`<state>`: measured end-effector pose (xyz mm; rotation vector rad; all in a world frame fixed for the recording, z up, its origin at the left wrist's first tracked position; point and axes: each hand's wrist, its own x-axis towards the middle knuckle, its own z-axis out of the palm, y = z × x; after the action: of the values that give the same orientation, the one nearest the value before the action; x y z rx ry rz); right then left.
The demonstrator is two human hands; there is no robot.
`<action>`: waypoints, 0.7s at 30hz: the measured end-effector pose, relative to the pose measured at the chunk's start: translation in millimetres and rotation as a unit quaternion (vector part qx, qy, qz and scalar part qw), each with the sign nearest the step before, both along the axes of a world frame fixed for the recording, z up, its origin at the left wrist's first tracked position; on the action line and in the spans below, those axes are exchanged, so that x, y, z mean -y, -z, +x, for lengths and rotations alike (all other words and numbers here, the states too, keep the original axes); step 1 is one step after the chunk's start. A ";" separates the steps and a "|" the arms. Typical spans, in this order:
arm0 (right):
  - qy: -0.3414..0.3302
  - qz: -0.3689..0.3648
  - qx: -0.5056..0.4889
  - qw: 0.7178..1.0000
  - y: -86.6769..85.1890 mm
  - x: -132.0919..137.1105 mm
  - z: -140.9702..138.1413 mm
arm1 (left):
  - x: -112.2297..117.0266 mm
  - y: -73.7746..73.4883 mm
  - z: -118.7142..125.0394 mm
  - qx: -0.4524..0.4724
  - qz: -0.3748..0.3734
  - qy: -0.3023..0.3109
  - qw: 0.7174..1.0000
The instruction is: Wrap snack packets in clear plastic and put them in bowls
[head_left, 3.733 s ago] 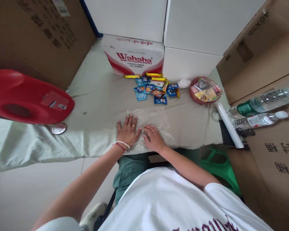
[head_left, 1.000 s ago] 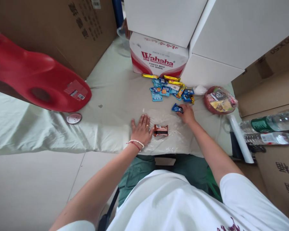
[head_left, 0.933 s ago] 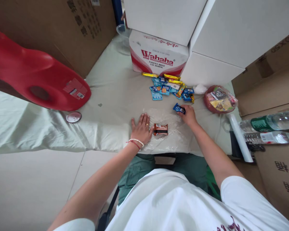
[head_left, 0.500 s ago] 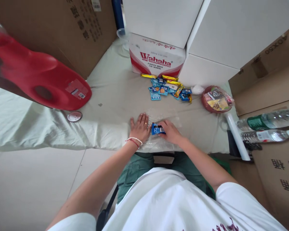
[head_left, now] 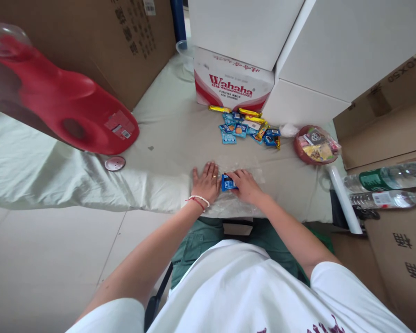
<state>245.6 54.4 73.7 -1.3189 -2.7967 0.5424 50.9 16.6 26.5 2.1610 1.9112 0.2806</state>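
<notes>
My left hand (head_left: 205,182) lies flat, fingers spread, on the left part of a clear plastic sheet (head_left: 237,206) spread at the near edge of the cloth-covered table (head_left: 166,138). My right hand (head_left: 245,184) rests on the sheet with its fingers on a small blue snack packet (head_left: 226,182), which sits between the two hands. The brown packet seen earlier is hidden under the blue one or my hand. Further back lies a pile of several small snack packets (head_left: 244,127).
A red bowl (head_left: 315,145) of wrapped snacks sits at the right. A Wahaha box (head_left: 232,85) and white boxes stand behind. A red plastic stool (head_left: 69,106) lies at the left, a round lid (head_left: 114,163) beside it. Water bottles (head_left: 384,185) and a white roll (head_left: 343,199) lie right.
My right hand picked a blue packet from near the pile and brought it back onto the plastic sheet, next to my left hand. The left hand stayed put.
</notes>
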 end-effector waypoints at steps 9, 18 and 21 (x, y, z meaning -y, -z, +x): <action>-0.007 0.005 -0.101 0.995 1.7 6.0 27.6 | 0.1 2.8 -6.5 0.023 0.014 -0.002 1.000; -0.006 -0.002 -0.196 0.981 27.2 91.9 100.7 | 22.5 4.5 -30.3 0.070 0.108 0.016 0.992; 0.016 -0.005 -0.202 0.979 41.0 100.7 102.7 | 30.0 6.6 -45.9 0.073 0.104 0.077 0.989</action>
<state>348.3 -46.4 32.6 -1.1027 -2.4404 0.7293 5.1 -13.4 19.9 2.3317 1.6905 0.6163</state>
